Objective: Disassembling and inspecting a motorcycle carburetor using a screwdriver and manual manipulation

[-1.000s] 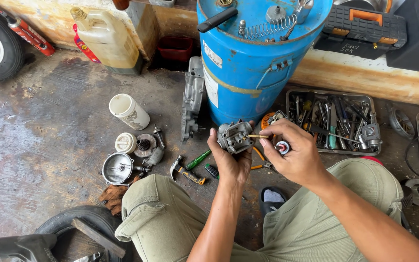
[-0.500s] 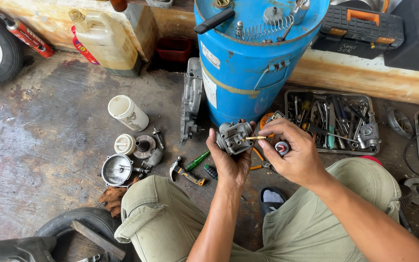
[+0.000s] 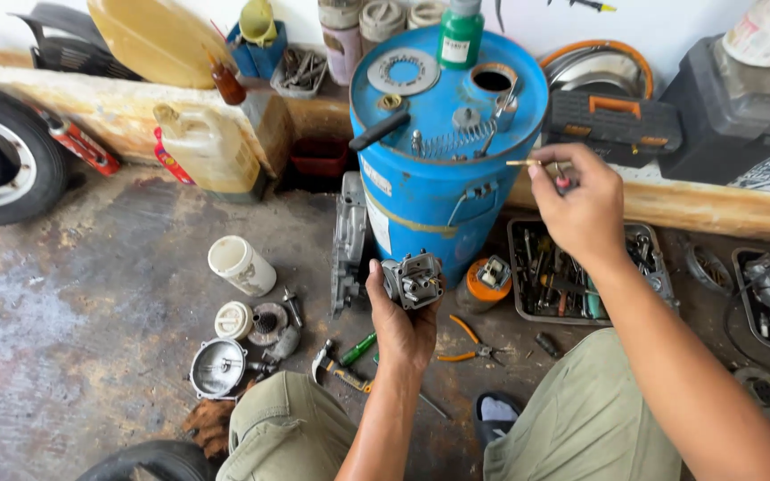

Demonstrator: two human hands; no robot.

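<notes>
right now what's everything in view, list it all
drum: 1, blue, centre back
bottle: 1, green, on drum top
spring: 1, metal, on drum top
jug: 1, yellowish, left of drum
cup: 1, white, on floor
tool tray: 1, dark, right of drum
pliers: 1, orange-handled, floor
hammer: 1, floor by knee
carburetor: 1, grey, in left hand
left hand: holds carburetor
right hand: raised, pinching thin tool

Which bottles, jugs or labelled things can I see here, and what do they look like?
Green plastic bottle with a white label: upright on the blue drum's top.
Blue metal drum: centre, pale stickers on its side.
Yellowish plastic jug: by the wall, left of the drum.
White plastic tub: lying on the floor.
</notes>
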